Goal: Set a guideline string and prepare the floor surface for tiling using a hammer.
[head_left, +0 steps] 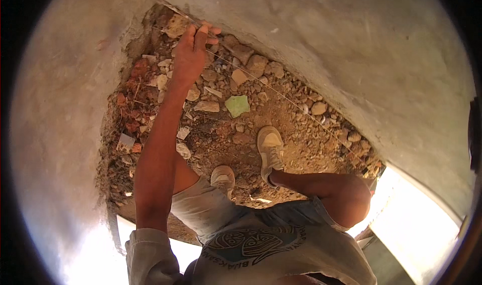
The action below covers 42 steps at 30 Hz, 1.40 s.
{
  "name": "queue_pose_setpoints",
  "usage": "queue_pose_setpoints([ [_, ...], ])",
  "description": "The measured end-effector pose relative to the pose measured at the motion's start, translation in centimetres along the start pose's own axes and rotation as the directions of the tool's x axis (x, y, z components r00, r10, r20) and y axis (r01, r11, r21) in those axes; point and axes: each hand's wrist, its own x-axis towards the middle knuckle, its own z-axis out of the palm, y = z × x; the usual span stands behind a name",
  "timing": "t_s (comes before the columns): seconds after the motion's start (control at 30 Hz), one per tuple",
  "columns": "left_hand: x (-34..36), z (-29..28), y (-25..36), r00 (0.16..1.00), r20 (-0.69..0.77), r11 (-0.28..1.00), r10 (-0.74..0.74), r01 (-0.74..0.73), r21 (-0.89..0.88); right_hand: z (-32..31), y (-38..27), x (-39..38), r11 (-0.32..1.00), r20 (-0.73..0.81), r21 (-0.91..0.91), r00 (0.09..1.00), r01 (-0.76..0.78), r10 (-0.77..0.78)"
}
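My left hand reaches far forward to the foot of the wall, near the corner. Its fingers are closed at the near end of a thin, dark, rod-like piece, which slants along the wall base toward the corner; its exact kind is unclear. A thin pale string runs from beside this hand to the right, just above the rubble along the wall. Whether the fingers also touch the string is hidden. My right hand is out of view.
Rough plastered walls rise on the left and ahead to the right. Stones, brick bits and loose soil cover the ground, with a pale green flat piece among them. My shoes stand on the dirt.
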Motion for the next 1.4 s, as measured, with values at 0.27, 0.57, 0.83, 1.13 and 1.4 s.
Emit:
queue_pose_setpoints([
  [0.27,0.2,2.9,-2.4,0.996,0.082,0.936,-0.035,0.004,0.353,7.4,-4.3,0.5,0.987,-0.042,0.162,0.999,0.004,0.003],
  [0.57,1.3,6.1,-5.3,0.965,0.248,0.768,0.088,-0.224,0.599,11.3,-6.1,-2.1,0.964,-0.091,0.265,0.995,-0.003,0.028],
  [0.83,1.3,5.8,-6.1,0.934,0.324,0.891,0.151,-0.271,0.365,13.9,-5.0,-4.8,0.918,-0.117,0.386,0.982,-0.095,0.151],
  [1.13,4.6,3.8,-12.3,0.902,0.411,0.906,0.129,-0.276,0.322,15.7,-4.7,-4.5,0.859,-0.188,0.506,0.962,-0.077,0.196],
  [1.4,11.5,-0.7,-17.0,0.465,0.727,0.229,0.505,-0.885,0.406,15.5,-6.3,-1.5,0.782,-0.228,0.622,0.948,-0.035,0.224],
])
